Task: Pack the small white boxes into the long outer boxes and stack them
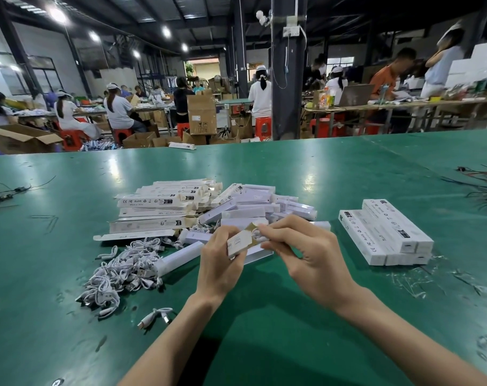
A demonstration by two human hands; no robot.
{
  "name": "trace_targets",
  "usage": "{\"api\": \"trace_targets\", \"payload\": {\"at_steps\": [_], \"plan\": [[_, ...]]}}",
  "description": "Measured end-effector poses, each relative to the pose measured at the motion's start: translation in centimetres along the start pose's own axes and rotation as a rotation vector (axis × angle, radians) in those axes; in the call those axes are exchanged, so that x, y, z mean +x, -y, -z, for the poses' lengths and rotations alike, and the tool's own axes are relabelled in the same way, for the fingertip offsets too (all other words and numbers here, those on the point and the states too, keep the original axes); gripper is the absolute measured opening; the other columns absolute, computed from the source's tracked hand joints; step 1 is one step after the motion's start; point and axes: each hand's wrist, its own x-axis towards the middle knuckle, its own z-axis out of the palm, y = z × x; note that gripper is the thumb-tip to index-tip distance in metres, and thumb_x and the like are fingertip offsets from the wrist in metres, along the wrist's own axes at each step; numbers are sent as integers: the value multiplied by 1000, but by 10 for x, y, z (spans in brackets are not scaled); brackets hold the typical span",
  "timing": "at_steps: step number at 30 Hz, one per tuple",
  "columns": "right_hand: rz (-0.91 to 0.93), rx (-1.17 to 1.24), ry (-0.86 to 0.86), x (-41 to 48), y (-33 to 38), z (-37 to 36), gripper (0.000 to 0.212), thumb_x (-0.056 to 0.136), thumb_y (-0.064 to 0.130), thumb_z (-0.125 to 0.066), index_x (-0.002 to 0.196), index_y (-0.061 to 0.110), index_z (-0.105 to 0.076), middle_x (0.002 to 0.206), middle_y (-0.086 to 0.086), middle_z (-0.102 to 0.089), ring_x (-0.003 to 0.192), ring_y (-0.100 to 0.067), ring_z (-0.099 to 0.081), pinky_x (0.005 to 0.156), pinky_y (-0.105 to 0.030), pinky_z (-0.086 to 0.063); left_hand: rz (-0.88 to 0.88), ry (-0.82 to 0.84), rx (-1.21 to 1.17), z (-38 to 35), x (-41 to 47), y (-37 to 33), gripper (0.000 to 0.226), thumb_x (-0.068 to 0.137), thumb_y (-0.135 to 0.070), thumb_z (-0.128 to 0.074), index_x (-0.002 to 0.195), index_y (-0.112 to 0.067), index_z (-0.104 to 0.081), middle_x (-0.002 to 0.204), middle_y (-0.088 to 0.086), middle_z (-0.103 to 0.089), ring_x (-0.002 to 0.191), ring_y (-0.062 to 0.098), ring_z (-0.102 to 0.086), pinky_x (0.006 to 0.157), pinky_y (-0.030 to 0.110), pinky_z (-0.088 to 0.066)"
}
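The green desk (264, 316) fills my view, and its near edge is cut off below my forearms. Toward the middle, leaning to the left side, lies a loose heap of long outer boxes (153, 210), printed sides up, some with end flaps open. Touching its right side is a jumble of plain white boxes (253, 207), the lower ones buried so I cannot count them. Well apart, toward the right edge, closed boxes sit in a neat stack (387, 235). Nearer me on the left, a tangle of white cables (120, 274) spills over one white box.

My left hand (220, 260) grips the open end of an outer box (236, 243), fingers curled round it. My right hand (312, 252) pinches something white at its mouth; I cannot tell what, and that hand hides most of the box. One loose cable (156, 316) lies near my left forearm.
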Motion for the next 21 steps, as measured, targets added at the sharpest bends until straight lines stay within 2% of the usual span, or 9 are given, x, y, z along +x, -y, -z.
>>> {"api": "trace_targets", "payload": {"at_steps": [3,5,7,8,10,12,14,18,21], "plan": [[-43,-42,-8,0,-1,0,22,78,-8,-74,99,0,-73,84,-5,-66,72,-11,-59,70,-20,-51,17,0,-8,1,0,-2,25,73,9,-68,91,-6,-60,80,-3,-59,69,5,-47,60,7,-36],[-93,-39,7,-1,-1,0,17,79,-4,-75,94,4,-71,80,-2,-64,67,-15,-58,65,-28,-52,17,6,6,1,1,-4,25,73,9,-68,91,-6,-60,80,-5,-58,69,5,-47,60,7,-36],[-142,-31,0,-2,-2,0,13,81,1,-75,89,6,-66,78,2,-62,63,-17,-56,60,-35,-50,7,21,35,3,1,-5,25,74,7,-67,92,-7,-59,83,-5,-59,71,7,-50,64,12,-40],[-139,-41,0,-3,-2,0,13,81,2,-74,88,6,-64,77,3,-61,63,-16,-55,59,-35,-49,-7,34,61,3,1,-5,24,75,6,-67,94,-7,-59,84,-3,-61,73,14,-54,66,21,-45],[-52,-104,48,-5,-4,0,8,83,0,-70,87,4,-65,79,0,-60,65,-18,-56,59,-37,-50,-52,63,126,3,-1,-6,23,76,5,-68,95,-5,-61,88,4,-65,77,25,-59,68,36,-49],[71,-183,98,-7,-6,0,7,83,-7,-66,88,-1,-68,83,-8,-63,69,-27,-60,60,-41,-51,-77,69,153,3,-3,-7,23,75,4,-68,95,-5,-61,89,5,-66,77,27,-60,68,38,-49],[106,-188,80,-8,-7,-1,13,81,-11,-64,89,-2,-71,87,-10,-67,75,-30,-64,65,-40,-53,-71,66,143,3,-3,-8,23,76,4,-68,96,-5,-61,89,5,-66,78,27,-60,69,36,-49],[-154,28,-48,-5,-2,-4,17,82,-6,-68,93,5,-73,91,3,-73,82,-14,-67,75,-28,-55,-78,80,146,4,-2,-9,28,72,8,-67,97,-2,-61,90,9,-66,79,30,-60,69,39,-50],[-321,150,-106,-5,0,-4,18,78,-5,-74,86,11,-73,87,9,-73,80,-4,-67,76,-19,-53,-102,95,154,4,-2,-11,30,70,9,-68,97,-1,-61,89,10,-66,77,30,-59,68,37,-48]]}}
